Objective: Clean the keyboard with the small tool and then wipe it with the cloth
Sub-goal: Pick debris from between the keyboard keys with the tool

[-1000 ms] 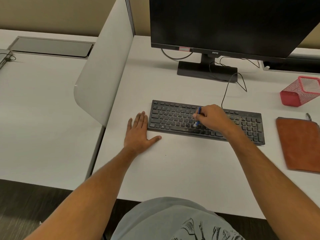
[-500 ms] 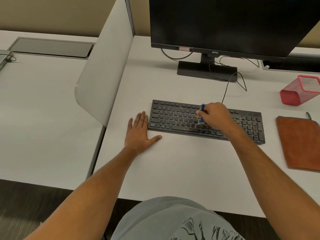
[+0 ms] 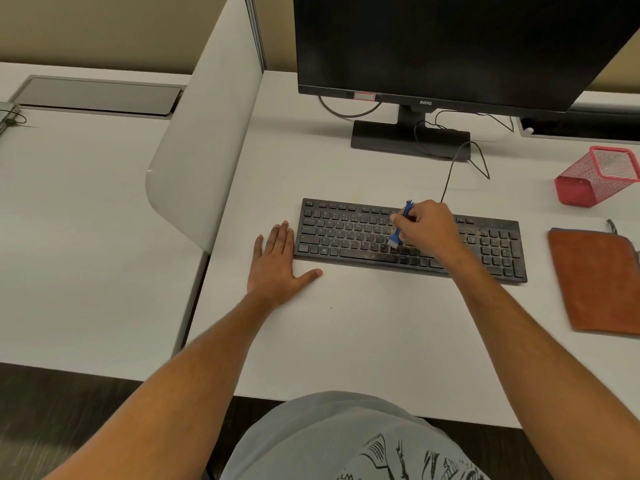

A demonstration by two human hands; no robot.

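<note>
Black flat keyboard point(image 3: 349, 233) lies long-ways left to right on the white surface point(image 3: 363, 327), with the right hand point(image 3: 427, 226) pinching the small blue brush point(image 3: 401, 225) over its middle keys, the left hand point(image 3: 277, 259) spread flat beside its left end, and the orange cloth point(image 3: 599, 278) nearer the right hand.

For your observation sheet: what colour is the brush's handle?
Blue handle on the brush, seen from the head camera.

right hand point(image 3: 427, 225) hides keyboard point(image 3: 349, 233) middle keys + most of brush point(image 3: 401, 223) handle. cloth point(image 3: 595, 278) and monitor point(image 3: 450, 43) cut off at frame edges. key legends too small to read.
</note>
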